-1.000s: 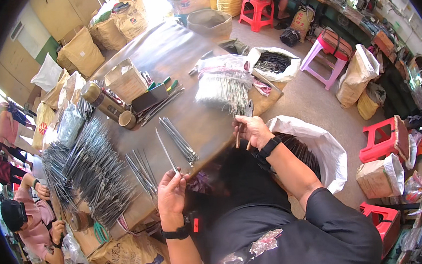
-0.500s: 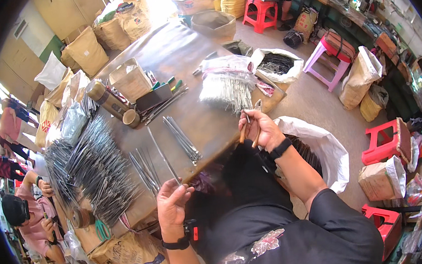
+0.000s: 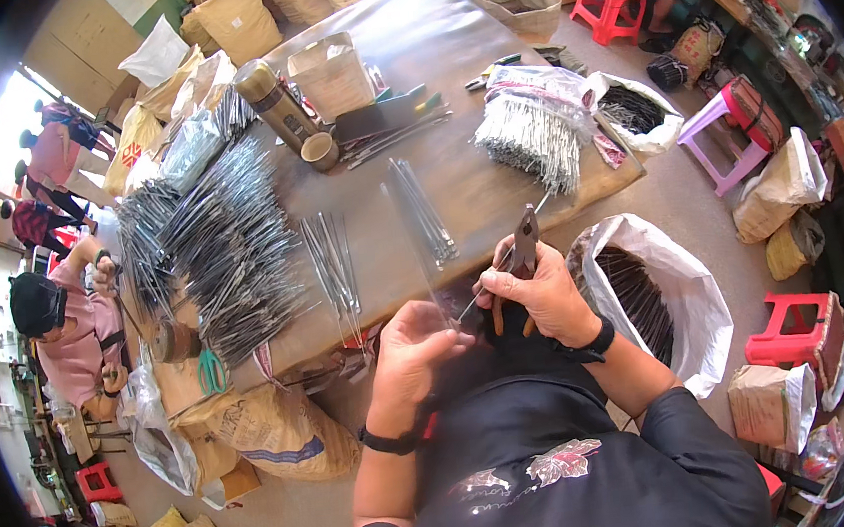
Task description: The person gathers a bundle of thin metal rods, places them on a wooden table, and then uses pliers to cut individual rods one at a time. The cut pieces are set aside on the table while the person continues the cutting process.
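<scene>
My right hand (image 3: 548, 291) is closed round a pair of pliers (image 3: 527, 242), dark jaws upward and orange-brown handles below. A thin metal rod (image 3: 470, 305) slants between my right fingertips and my left hand. My left hand (image 3: 417, 342), slightly blurred, has its fingers pinched together; a faint, motion-smeared rod rises from them. On the table (image 3: 396, 311) beyond lie two small groups of rods, one nearer (image 3: 332, 271) and one farther (image 3: 424, 213). Farther right is a dense bundle of pale-ended rods (image 3: 532, 143), partly in clear plastic.
A large heap of dark rods (image 3: 230, 250) covers the table's left side, near a thermos flask (image 3: 278, 105) and a cardboard box (image 3: 330, 76). An open white sack (image 3: 700, 314) of rods stands right of me. Someone in pink (image 3: 71, 324) works at left. Stools (image 3: 799, 331) line the right.
My hands have come together over my lap, the left moving right toward the pliers. A rod now spans between them. The head view has shifted, so the table appears farther up.
</scene>
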Available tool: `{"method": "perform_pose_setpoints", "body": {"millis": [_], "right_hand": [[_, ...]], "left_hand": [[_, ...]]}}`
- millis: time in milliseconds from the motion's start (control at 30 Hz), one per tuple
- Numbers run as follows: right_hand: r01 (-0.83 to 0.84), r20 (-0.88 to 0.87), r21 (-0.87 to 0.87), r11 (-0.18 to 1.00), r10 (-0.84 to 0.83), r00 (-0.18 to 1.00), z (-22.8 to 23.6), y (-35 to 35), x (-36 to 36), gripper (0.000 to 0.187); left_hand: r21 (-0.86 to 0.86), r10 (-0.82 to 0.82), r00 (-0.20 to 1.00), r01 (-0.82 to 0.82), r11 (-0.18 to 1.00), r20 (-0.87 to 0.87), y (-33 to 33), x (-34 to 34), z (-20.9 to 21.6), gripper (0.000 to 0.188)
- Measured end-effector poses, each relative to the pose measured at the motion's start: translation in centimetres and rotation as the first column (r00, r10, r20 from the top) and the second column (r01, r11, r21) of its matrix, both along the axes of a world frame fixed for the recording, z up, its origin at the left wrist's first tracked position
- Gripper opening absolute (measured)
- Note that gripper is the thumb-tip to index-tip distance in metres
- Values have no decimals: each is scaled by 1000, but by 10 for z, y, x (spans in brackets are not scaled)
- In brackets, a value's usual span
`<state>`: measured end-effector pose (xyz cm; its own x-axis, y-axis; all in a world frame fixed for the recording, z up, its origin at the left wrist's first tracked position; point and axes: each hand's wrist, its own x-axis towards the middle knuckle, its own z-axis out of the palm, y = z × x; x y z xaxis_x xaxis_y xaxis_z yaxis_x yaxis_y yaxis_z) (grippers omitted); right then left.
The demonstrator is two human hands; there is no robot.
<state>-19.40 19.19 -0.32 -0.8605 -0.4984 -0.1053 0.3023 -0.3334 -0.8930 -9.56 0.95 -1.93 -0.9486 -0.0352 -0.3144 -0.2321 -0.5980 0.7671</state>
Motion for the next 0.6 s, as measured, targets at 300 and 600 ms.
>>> {"method": "perform_pose_setpoints", "body": {"millis": [300, 600], "right_hand": [[74, -115, 133, 988, -59, 992, 2, -3, 8, 13], [3, -152, 137, 991, 18, 988, -14, -20, 21, 17]], "left_hand": [[-26, 18, 998, -20, 999, -67, 7, 2, 4, 23], [-107, 63, 995, -71, 992, -81, 6, -3, -3, 20]]}}
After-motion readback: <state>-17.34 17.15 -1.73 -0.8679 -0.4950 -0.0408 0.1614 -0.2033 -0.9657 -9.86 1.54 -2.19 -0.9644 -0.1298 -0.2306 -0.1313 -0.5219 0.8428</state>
